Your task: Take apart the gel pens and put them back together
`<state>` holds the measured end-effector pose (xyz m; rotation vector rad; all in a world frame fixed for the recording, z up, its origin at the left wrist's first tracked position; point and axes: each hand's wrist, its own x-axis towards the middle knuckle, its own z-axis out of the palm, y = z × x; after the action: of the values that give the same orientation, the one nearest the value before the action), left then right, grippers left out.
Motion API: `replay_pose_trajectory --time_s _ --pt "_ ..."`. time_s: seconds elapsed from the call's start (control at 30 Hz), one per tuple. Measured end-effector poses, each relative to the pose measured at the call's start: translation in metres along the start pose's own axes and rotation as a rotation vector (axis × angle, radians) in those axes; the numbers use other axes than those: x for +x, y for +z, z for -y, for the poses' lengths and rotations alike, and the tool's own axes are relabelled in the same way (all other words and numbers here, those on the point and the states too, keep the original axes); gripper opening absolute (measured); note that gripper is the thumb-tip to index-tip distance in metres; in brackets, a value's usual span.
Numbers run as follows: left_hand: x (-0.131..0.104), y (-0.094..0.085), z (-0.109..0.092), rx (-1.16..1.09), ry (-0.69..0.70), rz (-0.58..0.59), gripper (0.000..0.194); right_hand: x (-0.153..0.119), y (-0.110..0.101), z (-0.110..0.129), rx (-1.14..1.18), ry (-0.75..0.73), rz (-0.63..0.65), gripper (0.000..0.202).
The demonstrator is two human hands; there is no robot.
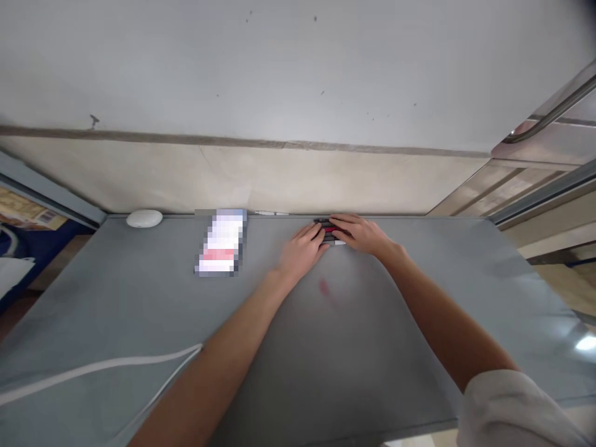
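Several pens (328, 230), dark with one red or pink and one partly white at the front, lie side by side at the back edge of the grey table (363, 347). My left hand (302, 249) is closed on their left ends, fingers bent over them. From the other side my right hand (362, 234) presses its fingers on their right ends. The fingers cover much of the pens, so their tips are hidden. A single white pen (271, 213) lies apart to the left, along the wall.
To the left lies a phone (221, 242) with a blurred, lit screen. A white rounded object (144, 218) sits at the back left corner. A white cable (112, 365) runs over the table beside my left forearm. The wall (298, 177) rises directly behind the table.
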<state>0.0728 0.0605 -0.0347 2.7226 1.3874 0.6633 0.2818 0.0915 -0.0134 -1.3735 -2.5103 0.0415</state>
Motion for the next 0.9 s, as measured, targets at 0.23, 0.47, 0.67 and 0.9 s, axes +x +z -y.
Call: replay_pose_trajectory --time_s 0.23,0.47,0.67,0.9 --pt "0.003 -0.006 0.023 0.036 0.103 0.004 0.031 -0.005 -0.004 0.018 -0.048 0.03 -0.018 0.031" --pt "0.01 -0.024 0.051 0.054 0.244 0.094 0.029 -0.01 -0.018 0.051 -0.042 0.157 0.03 0.025" --pt "0.002 -0.031 0.046 0.017 0.111 0.044 0.028 -0.016 -0.026 0.059 -0.004 0.207 0.063 0.026" --pt "-0.034 -0.019 -0.02 -0.07 -0.134 0.046 0.051 -0.023 -0.026 0.021 -0.105 -0.323 0.062 0.045"
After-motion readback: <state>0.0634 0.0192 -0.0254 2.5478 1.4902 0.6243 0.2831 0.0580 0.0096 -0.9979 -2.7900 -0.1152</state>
